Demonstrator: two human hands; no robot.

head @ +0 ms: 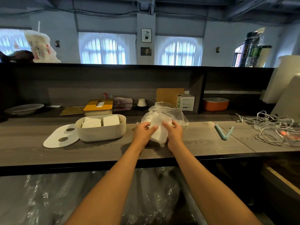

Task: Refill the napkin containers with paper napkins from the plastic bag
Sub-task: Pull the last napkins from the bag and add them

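Observation:
A clear plastic bag (pixel 174 113) of white paper napkins lies on the grey wooden counter, right of centre. My left hand (pixel 143 131) and my right hand (pixel 174 131) grip a stack of white napkins (pixel 159 133) between them at the bag's near side. To the left stands an oval beige napkin container (pixel 100 132), lid off, with two stacks of white napkins (pixel 101 121) inside. Its flat white lid (pixel 60 137) with two holes lies beside it on the left.
A yellow tissue box (pixel 98 105), a white plate (pixel 23 108), a small carton (pixel 185 101) and an orange lidded box (pixel 215 103) sit on the back shelf. A light-blue bag clip (pixel 224 132) and tangled white cables (pixel 274 127) lie to the right. Crinkled plastic sheeting (pixel 146 192) lies below the counter.

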